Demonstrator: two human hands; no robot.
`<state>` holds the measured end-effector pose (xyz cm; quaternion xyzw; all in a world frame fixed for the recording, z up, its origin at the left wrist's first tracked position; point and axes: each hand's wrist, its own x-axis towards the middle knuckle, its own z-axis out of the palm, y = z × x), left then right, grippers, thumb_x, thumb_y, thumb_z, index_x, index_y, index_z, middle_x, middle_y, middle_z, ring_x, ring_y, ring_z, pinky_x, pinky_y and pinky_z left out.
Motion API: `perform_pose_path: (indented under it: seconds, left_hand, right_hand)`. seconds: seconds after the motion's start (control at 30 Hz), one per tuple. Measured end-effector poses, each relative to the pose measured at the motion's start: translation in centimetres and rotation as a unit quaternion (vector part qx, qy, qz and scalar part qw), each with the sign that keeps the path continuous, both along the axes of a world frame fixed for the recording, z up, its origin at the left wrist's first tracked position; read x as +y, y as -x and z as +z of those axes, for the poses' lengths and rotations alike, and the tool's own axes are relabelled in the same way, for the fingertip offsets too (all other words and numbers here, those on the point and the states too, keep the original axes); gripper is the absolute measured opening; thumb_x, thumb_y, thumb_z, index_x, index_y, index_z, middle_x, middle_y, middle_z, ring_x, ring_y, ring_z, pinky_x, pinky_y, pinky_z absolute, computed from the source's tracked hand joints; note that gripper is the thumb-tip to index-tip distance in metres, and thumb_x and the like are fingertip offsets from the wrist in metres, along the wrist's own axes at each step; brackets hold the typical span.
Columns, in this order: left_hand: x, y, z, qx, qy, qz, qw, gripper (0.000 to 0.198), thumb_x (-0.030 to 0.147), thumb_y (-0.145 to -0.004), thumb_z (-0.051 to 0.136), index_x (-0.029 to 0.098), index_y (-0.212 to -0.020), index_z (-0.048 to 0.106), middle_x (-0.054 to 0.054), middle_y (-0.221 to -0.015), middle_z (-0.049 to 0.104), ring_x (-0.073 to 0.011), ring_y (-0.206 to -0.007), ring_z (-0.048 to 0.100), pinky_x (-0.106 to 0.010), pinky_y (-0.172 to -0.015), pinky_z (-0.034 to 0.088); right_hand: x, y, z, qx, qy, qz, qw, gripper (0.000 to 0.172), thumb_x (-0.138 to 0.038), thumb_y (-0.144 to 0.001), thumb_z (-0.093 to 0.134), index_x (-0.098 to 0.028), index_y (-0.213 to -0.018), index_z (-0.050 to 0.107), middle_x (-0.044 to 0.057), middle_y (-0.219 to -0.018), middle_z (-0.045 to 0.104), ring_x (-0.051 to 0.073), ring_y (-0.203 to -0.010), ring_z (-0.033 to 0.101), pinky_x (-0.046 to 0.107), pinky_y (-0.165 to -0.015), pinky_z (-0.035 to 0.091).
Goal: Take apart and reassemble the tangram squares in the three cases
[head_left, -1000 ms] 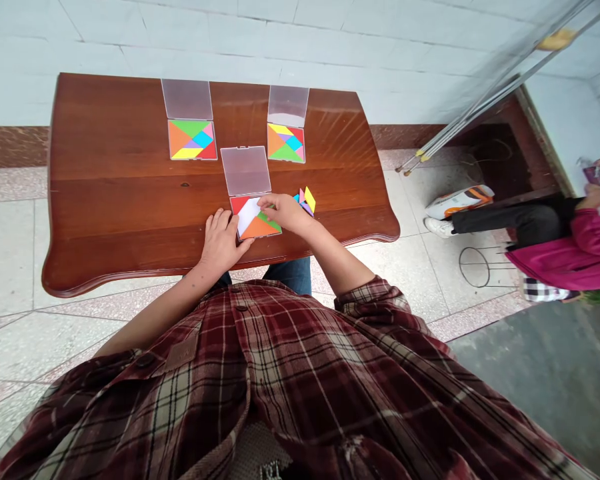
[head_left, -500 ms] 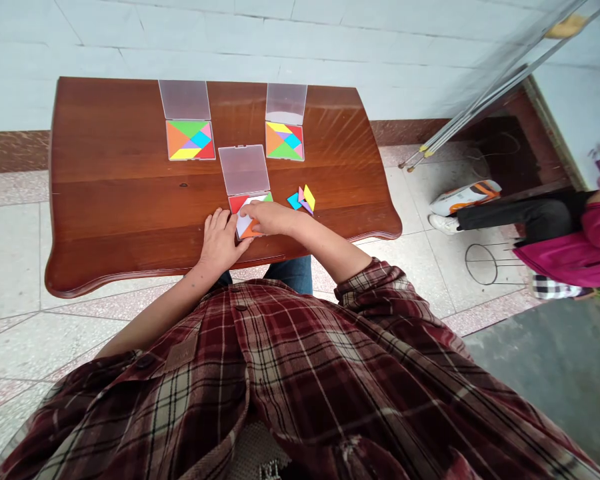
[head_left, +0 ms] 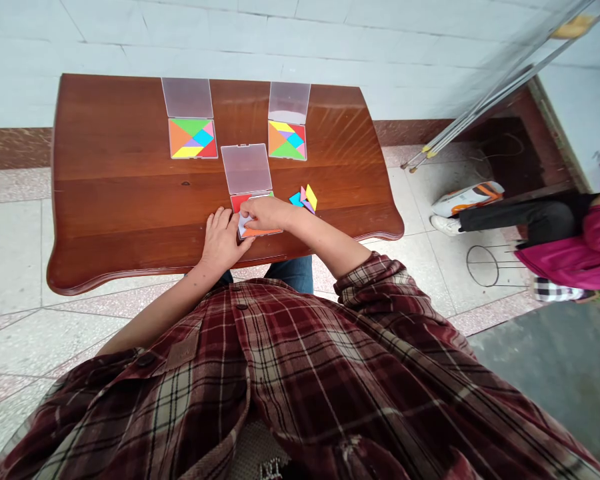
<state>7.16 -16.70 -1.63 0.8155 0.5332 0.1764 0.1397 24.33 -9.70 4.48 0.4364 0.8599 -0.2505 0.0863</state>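
Broad bare wood runs along the counter's [head_left: 110, 200] left side. Two open puzzle cases [head_left: 192, 138] line the far edge. A third case [head_left: 247, 170] and loose pieces [head_left: 305, 198] crowd the middle-right.

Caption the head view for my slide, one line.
Left hand touches the near tangram box while right hand rests over its tray; loose pieces lie beside it, two filled boxes behind.

The bench [head_left: 105, 200] is glossy reddish-brown wood. The left tray [head_left: 193, 138] and the right tray [head_left: 287, 141] show orange, green, yellow, red, blue, purple and pink tiles, each below a frosted whitish lid [head_left: 187, 97]. The near tray [head_left: 261, 232] shows red, orange and white. The loose tiles [head_left: 305, 198] are blue, yellow and pink. The shirt [head_left: 290, 373] is dark red plaid with cream lines.
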Motion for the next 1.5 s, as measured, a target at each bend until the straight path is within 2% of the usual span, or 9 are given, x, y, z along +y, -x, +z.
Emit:
perform_pose_path:
  seconds: [0.07,0.2,0.57,0.7,0.87,1.03,1.17,1.33,1.5]
  left_hand:
    - [0.0,0.0,0.1,0.004,0.002,0.000,1.000,0.061,0.049,-0.087,0.059,0.011,-0.134,0.054,-0.021,-0.144,0.052,-0.0396,-0.143,0.039,-0.056,-0.121,0.027]
    - [-0.1,0.0,0.2,0.004,0.007,0.003,1.000,0.061,0.049,-0.087,0.057,0.012,-0.135,0.053,-0.020,-0.144,0.052,-0.0398,-0.143,0.038,-0.057,-0.121,0.026]
    - [-0.1,-0.1,0.8,-0.008,0.021,0.001,1.000,0.059,0.048,-0.087,0.058,0.013,-0.134,0.053,-0.020,-0.143,0.051,-0.0402,-0.143,0.037,-0.057,-0.121,0.026]
    - [-0.1,0.0,0.6,-0.004,0.014,0.001,1.000,0.058,0.047,-0.087,0.057,0.014,-0.134,0.053,-0.020,-0.144,0.051,-0.0404,-0.143,0.038,-0.058,-0.121,0.026]
    - [0.1,0.1,0.3,-0.003,0.005,0.001,1.000,0.060,0.048,-0.087,0.056,0.011,-0.134,0.053,-0.022,-0.143,0.051,-0.0416,-0.143,0.038,-0.059,-0.120,0.027]
    - [0.1,0.2,0.0,-0.010,0.000,0.003,1.000,0.059,0.048,-0.087,0.057,0.015,-0.135,0.052,-0.020,-0.143,0.051,-0.0412,-0.144,0.037,-0.060,-0.121,0.027]
    - [0.2,0.2,0.2,-0.007,0.002,0.004,1.000,0.059,0.047,-0.086,0.057,0.014,-0.134,0.053,-0.021,-0.143,0.051,-0.0416,-0.143,0.038,-0.061,-0.121,0.026]
    - [0.2,0.2,0.3,-0.008,-0.003,0.005,1.000,0.058,0.048,-0.085,0.058,0.015,-0.133,0.053,-0.020,-0.141,0.053,-0.0412,-0.142,0.039,-0.060,-0.120,0.028]
    - [0.2,0.2,0.4,-0.003,0.007,0.005,1.000,0.058,0.048,-0.087,0.056,0.014,-0.133,0.053,-0.021,-0.142,0.051,-0.0417,-0.143,0.038,-0.060,-0.121,0.027]
  right_hand:
    - [0.1,0.0,0.2,0.000,-0.003,0.015,1.000,0.015,-0.023,-0.089,0.057,-0.016,-0.095,0.069,0.005,-0.094,0.067,0.017,-0.084,0.055,0.029,-0.070,0.031]
    - [0.0,0.0,0.8,-0.009,-0.011,0.025,1.000,0.017,-0.021,-0.089,0.056,-0.016,-0.079,0.069,0.005,-0.088,0.065,0.016,-0.081,0.053,0.028,-0.070,0.030]
    - [0.6,-2.0,1.7,0.005,0.044,-0.010,0.999,0.022,-0.008,-0.080,0.056,-0.017,-0.093,0.072,0.003,-0.091,0.070,0.014,-0.076,0.054,0.027,-0.071,0.035]
    - [0.8,-3.2,1.4,0.097,0.071,-0.068,0.990,0.015,-0.012,-0.080,0.058,-0.016,-0.089,0.070,0.000,-0.086,0.067,0.012,-0.077,0.054,0.026,-0.074,0.038]
    - [0.4,-7.7,1.1,0.269,0.030,-0.267,0.925,0.010,-0.019,-0.083,0.059,-0.016,-0.091,0.065,-0.001,-0.080,0.065,0.012,-0.075,0.055,0.026,-0.072,0.042]
    - [-1.2,-14.2,0.0,0.335,-0.025,-0.518,0.787,0.007,-0.014,-0.088,0.055,-0.018,-0.084,0.059,-0.004,-0.068,0.056,0.006,-0.059,0.046,0.025,-0.062,0.038]
    - [-2.6,-17.1,-1.6,0.339,-0.002,-0.626,0.702,0.019,-0.008,-0.093,0.048,-0.017,-0.078,0.055,-0.006,-0.056,0.045,0.004,-0.051,0.038,0.024,-0.055,0.031]
    - [-2.8,-17.2,-2.9,0.331,0.005,-0.629,0.703,0.019,-0.009,-0.092,0.051,-0.018,-0.075,0.056,-0.005,-0.056,0.047,0.005,-0.051,0.041,0.024,-0.055,0.035]
    - [-2.1,-17.0,-3.7,0.303,0.004,-0.598,0.742,0.012,-0.006,-0.089,0.051,-0.015,-0.085,0.057,-0.002,-0.067,0.054,0.006,-0.056,0.050,0.028,-0.067,0.044]
